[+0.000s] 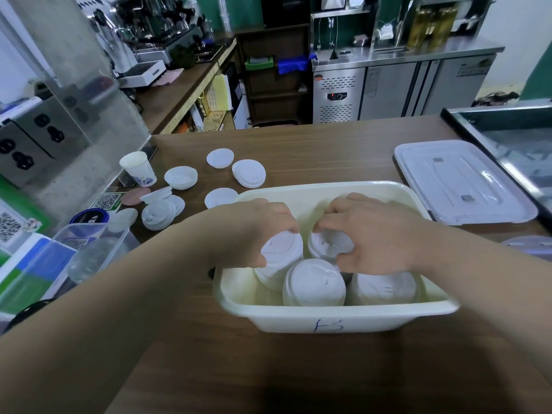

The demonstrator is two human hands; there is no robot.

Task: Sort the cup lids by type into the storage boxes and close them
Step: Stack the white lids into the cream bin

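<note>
Head: L hand half-hides lid stack.

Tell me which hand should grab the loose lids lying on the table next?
Probably the left hand: the loose lids lie left of the box, on its side. The right hand would have to cross over.

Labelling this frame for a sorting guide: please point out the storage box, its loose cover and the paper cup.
storage box (283, 320): head view, front wall, left of the blue mark.
loose cover (460, 180): head view, flat middle panel.
paper cup (140, 171): head view, outer side wall.
</note>
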